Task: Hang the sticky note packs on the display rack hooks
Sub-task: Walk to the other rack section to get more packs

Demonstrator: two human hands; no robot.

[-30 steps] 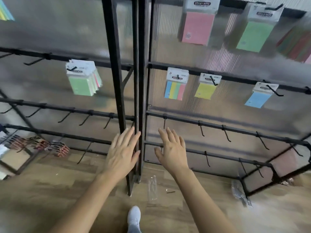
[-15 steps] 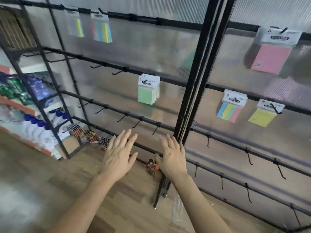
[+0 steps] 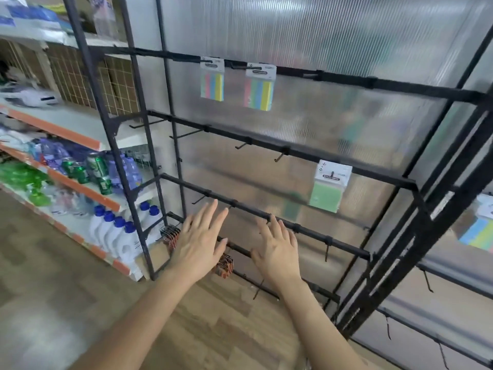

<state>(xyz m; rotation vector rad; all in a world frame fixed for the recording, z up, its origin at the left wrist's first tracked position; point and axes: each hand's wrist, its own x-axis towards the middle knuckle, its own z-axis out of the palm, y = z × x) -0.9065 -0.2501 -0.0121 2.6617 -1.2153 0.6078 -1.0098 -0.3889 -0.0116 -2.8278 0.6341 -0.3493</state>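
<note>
Hovering side by side, the left hand (image 3: 198,244) and the right hand (image 3: 277,252) face the lower bars of the black display rack (image 3: 309,231). Their backs are toward the camera and their fingers are straight and fanned apart. Neither hand holds anything. Whether any fingertip touches a bar cannot be told.

Just above the left hand's fingertips a bare hook (image 3: 198,200) juts from the bar. Up and to the right of the right hand, well apart from it, a green sticky note pack (image 3: 326,188) hangs on its hook. Far above both hands, on the top bar, two striped sticky note packs (image 3: 212,81) (image 3: 259,88) hang next to each other. Out past the right hand, behind the rack's thick uprights, another pack (image 3: 477,231) shows only in part.

Between the two hands and slightly lower, a cluster of small orange-and-black items (image 3: 223,264) hangs from the bottom bar. A similar cluster (image 3: 170,233) hangs just left of the left hand. Farther left stands a store shelf (image 3: 80,182) with white blue-capped bottles (image 3: 114,228) and green cans (image 3: 97,166). Wood-look flooring (image 3: 213,329) lies under both forearms.
</note>
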